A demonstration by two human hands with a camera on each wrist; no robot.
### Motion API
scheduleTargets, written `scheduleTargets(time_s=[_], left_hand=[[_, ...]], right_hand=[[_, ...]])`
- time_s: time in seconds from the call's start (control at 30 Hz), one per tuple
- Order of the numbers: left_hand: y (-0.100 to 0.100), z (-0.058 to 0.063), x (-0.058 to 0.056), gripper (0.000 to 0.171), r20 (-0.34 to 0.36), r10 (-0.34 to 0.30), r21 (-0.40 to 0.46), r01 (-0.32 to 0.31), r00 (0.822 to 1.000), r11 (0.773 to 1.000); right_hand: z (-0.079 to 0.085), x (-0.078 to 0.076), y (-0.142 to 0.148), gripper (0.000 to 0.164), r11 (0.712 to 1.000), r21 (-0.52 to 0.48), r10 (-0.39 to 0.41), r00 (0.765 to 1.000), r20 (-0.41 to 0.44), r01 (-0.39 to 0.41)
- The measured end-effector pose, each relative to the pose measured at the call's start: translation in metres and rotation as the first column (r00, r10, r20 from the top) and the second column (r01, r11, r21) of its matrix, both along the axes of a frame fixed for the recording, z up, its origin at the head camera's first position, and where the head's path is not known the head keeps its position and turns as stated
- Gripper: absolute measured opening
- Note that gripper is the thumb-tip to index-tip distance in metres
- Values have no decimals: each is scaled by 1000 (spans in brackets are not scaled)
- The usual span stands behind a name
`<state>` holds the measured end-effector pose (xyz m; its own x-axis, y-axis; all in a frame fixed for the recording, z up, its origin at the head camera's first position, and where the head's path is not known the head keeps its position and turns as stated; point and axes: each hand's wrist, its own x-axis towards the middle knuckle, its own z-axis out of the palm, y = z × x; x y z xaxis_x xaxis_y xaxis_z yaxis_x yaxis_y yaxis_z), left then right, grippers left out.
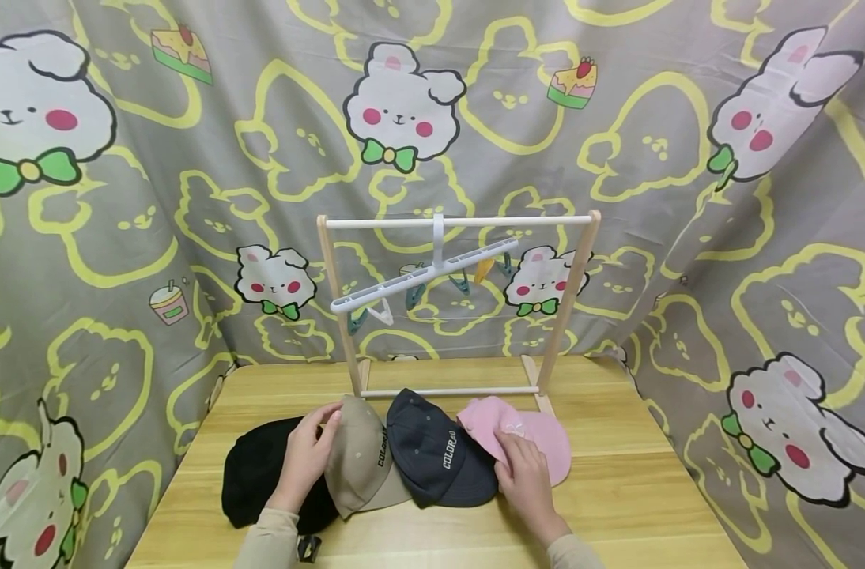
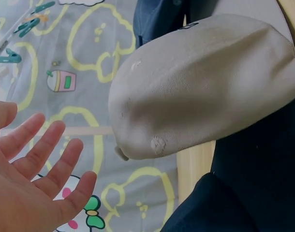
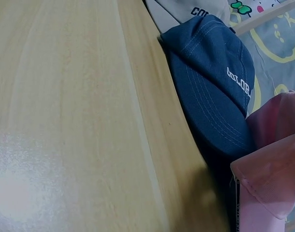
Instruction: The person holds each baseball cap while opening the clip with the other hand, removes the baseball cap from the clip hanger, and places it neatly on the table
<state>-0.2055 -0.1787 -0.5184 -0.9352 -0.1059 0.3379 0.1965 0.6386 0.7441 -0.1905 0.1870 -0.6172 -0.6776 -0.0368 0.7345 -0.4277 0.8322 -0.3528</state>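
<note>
Caps overlap in a row on the table: a black cap (image 1: 256, 470), a beige cap (image 1: 357, 450), a dark blue-grey cap (image 1: 427, 442) with white lettering, and a pink cap (image 1: 552, 442) at the right end. My left hand (image 1: 308, 454) is beside the beige cap's crown, over the black cap. The left wrist view shows that hand (image 2: 36, 179) with its fingers spread, apart from the beige cap. With my right hand (image 1: 528, 478) I pinch the pink cap's near edge. In the right wrist view the pink cap (image 3: 273, 174) looks folded, and the fingers are mostly out of frame.
Behind the caps stands a wooden rack (image 1: 590, 261). From its top bar hangs a tilted white clip hanger (image 1: 404, 280) with several clips in teal, white and yellow. A small black item (image 1: 308, 548) lies near the left forearm. A patterned curtain (image 1: 489, 174) encloses the table (image 1: 632, 506).
</note>
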Motion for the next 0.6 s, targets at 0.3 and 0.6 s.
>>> scheduleTargets(time_s=[0.3, 0.6], left_hand=[[-7, 1, 3, 33, -18, 18, -62, -19, 1000, 998], [-18, 2, 3, 34, -62, 39, -139, -48, 997, 989]], right_hand=[[-4, 1, -2, 50, 1000, 28, 9, 1000, -1, -9], [-3, 3, -4, 51, 999, 50, 12, 1000, 29, -14]])
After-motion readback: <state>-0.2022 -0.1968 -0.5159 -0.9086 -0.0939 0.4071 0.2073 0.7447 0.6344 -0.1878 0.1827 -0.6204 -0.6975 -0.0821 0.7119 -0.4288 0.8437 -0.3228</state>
